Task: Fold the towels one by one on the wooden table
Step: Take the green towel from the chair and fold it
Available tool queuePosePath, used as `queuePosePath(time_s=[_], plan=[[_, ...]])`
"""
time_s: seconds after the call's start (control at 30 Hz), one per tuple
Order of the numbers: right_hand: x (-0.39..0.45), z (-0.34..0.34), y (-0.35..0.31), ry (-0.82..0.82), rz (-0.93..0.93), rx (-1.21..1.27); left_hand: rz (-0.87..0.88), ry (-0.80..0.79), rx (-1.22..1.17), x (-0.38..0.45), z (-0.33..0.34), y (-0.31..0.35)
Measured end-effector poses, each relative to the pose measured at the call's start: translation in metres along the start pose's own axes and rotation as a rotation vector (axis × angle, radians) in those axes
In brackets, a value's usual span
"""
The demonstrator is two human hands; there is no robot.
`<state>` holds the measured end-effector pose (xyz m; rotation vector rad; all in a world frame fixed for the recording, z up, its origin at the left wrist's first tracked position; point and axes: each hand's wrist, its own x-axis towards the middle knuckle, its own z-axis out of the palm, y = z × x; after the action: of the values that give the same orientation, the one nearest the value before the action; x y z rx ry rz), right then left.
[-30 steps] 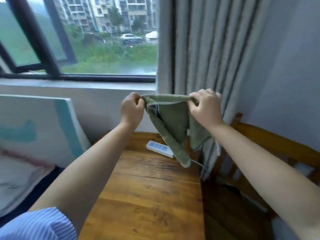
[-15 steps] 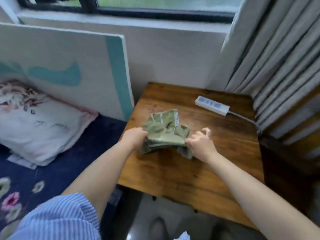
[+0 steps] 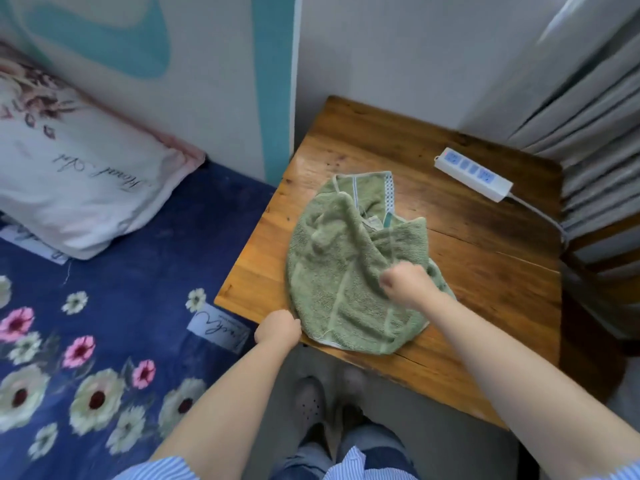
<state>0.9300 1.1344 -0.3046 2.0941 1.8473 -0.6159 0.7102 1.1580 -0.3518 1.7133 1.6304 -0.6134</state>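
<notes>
on the near-left part of the wooden tabletop [image 3: 467, 271]: green towel [image 3: 346, 271], rumpled, not flat, far end showing a pale trim band, near edge almost at the tabletop lip. left hand [image 3: 278, 329] closed on the towel's near-left corner, right at the tabletop edge. right hand [image 3: 407, 284] bunched into a fist on the right side of the towel, looks like a pinch of cloth in that grip but blurry, so can't say for sure.

handling-wise, judging by looks: terry cloth, soft and floppy, light, zero stiffness, grippy rather than slippery against wood. nothing fragile. won't hold a shape, so needs pulling taut from two corners or the hemmed edges, not from the middle, otherwise just more bunching. best holds probably the near-left corner already taken and the matching near-right corner, then spread flat before any fold.

white power strip [image 3: 472, 174] sits at the far right, apart from the towel, cord trailing off right. bed [image 3: 121, 289] with pillow [image 3: 79, 188] off to the left.
</notes>
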Motion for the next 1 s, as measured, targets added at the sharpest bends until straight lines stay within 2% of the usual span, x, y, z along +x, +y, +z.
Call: queuePosePath(time_s=[0.13, 0.23, 0.43, 0.53, 0.67, 0.8, 0.9, 1.0], plan=[[0.04, -0.013, -0.003, 0.209, 0.049, 0.04, -0.078, -0.053, -0.157, 0.013, 0.009, -0.003], [0.076, -0.023, -0.011, 0.25, 0.096, 0.103, -0.096, -0.108, -0.282, 0.021, 0.017, 0.001], [0.127, -0.035, -0.021, 0.215, 0.181, 0.225, -0.152, -0.135, -0.45, 0.028, 0.022, 0.016], [0.148, -0.037, -0.023, 0.199, 0.182, 0.253, -0.208, -0.123, -0.667, 0.032, 0.017, 0.015], [0.175, -0.047, -0.03, 0.086, 0.187, 0.287, -0.313, -0.058, -0.924, 0.037, 0.007, 0.002], [0.189, -0.058, -0.031, 0.127, 0.25, 0.381, -0.359, -0.041, -1.1, 0.038, -0.011, -0.012], [0.185, -0.07, -0.023, 0.112, 0.277, 0.445, -0.356, -0.042, -1.177, 0.036, -0.034, -0.015], [0.174, -0.088, -0.003, 0.059, 0.255, 0.407, -0.311, 0.025, -1.162, 0.039, -0.065, -0.01]])
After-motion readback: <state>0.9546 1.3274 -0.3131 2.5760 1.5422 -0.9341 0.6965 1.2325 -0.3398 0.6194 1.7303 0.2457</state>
